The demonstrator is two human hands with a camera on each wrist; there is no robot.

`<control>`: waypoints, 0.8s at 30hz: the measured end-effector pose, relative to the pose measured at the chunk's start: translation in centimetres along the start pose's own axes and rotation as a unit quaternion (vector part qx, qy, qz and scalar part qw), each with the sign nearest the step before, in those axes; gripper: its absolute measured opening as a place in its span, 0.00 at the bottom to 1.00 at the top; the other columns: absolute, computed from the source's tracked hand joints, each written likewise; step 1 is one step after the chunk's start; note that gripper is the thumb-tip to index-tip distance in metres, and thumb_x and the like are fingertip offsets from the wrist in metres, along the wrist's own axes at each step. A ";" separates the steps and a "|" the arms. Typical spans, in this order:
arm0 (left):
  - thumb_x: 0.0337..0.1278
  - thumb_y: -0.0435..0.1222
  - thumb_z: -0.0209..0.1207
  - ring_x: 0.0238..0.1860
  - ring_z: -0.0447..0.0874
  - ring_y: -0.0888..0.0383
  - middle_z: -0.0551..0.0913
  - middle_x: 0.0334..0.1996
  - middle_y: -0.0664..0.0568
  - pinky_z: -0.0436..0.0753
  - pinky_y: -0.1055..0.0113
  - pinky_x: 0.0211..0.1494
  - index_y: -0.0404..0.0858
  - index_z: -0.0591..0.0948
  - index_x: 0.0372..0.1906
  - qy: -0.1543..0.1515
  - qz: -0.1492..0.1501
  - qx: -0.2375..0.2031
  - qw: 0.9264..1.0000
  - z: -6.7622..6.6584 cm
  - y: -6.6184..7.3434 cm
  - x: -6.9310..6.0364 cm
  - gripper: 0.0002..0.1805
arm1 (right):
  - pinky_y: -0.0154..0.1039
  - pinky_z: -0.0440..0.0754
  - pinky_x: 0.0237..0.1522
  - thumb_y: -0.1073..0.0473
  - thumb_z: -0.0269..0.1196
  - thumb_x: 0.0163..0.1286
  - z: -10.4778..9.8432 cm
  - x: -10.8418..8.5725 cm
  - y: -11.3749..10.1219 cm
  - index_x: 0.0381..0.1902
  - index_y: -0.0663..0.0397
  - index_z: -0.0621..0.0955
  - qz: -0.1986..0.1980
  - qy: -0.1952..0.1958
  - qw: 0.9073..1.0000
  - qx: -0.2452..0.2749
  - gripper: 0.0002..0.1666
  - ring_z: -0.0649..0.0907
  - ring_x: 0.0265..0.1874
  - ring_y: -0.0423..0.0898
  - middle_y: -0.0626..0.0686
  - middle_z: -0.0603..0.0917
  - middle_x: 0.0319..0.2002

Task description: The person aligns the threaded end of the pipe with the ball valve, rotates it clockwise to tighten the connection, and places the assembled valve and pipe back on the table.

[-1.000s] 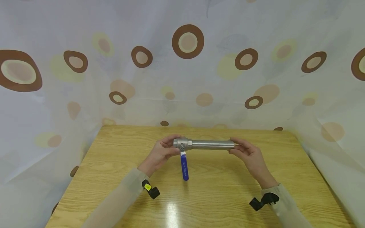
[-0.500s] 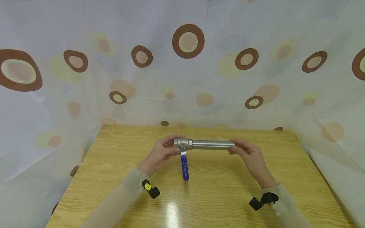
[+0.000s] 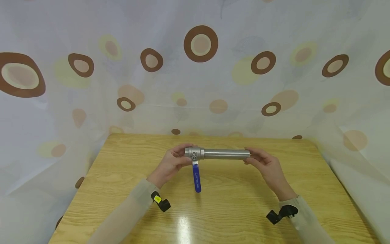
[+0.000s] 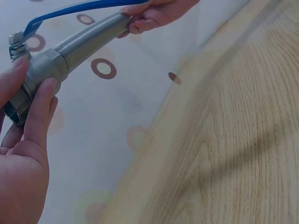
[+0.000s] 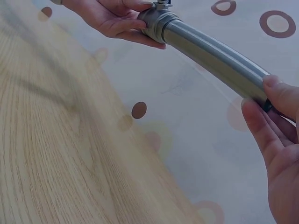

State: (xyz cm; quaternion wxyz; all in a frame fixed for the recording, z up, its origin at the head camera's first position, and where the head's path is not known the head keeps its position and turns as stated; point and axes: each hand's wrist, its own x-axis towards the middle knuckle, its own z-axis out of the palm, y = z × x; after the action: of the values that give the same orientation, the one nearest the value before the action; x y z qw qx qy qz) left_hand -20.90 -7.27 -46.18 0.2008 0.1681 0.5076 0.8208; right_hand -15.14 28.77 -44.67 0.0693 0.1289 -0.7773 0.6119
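A metal ball valve (image 3: pixel 195 153) with a blue lever handle (image 3: pixel 197 178) is held above the table, its handle pointing toward the person. My left hand (image 3: pixel 170 166) grips the valve body (image 4: pixel 44 70) between thumb and fingers, with the valve's open end facing left. A steel pipe (image 3: pixel 225 154) extends from the valve's right side, nearly level; threads show at the joint in the left wrist view. At the pipe's far end, my right hand (image 3: pixel 269 171) pinches it between thumb and fingers, as the right wrist view of the pipe (image 5: pixel 215 58) also shows.
Beneath the hands lies a light wood-grain table (image 3: pixel 225 210). A white sheet (image 3: pixel 164 84) with brown, peach and yellow spots hangs behind it and along both sides. Black wrist cameras sit on both sleeves.
The fingers of my right hand have shifted slightly at the pipe's end. The valve and my left hand have hardly moved.
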 end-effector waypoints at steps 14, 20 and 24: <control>0.61 0.16 0.57 0.60 0.75 0.52 0.87 0.57 0.60 0.85 0.64 0.58 0.59 0.90 0.49 0.001 0.003 -0.004 1.000 0.1 0.2 -0.1 0.32 | 0.31 0.85 0.54 0.68 0.62 0.77 -0.1 -0.1 0.0 0.73 0.59 0.74 -0.001 -0.022 0.999 0.031 0.29 0.88 0.48 0.37 0.39 0.86 0.56; 0.61 0.16 0.57 0.61 0.75 0.53 0.86 0.57 0.60 0.85 0.65 0.58 0.59 0.90 0.49 0.004 0.001 -0.005 1.000 0.1 0.3 -0.2 0.32 | 0.31 0.85 0.53 0.67 0.62 0.77 -0.2 0.0 -0.1 0.70 0.61 0.77 -0.001 -0.026 1.000 0.015 0.25 0.88 0.47 0.39 0.41 0.88 0.52; 0.61 0.17 0.58 0.61 0.74 0.52 0.86 0.58 0.60 0.85 0.64 0.59 0.59 0.89 0.49 0.000 0.000 -0.003 1.000 0.0 0.3 -0.2 0.32 | 0.31 0.86 0.53 0.63 0.61 0.78 -0.2 0.0 -0.1 0.68 0.62 0.78 0.005 -0.019 1.000 -0.012 0.23 0.88 0.43 0.40 0.43 0.89 0.46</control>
State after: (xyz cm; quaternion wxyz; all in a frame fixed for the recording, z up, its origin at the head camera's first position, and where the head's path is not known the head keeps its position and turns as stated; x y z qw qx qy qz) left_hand -20.81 -7.46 -45.91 0.2015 0.1668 0.5049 0.8226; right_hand -15.09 28.92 -44.54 0.0530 0.1354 -0.7865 0.6002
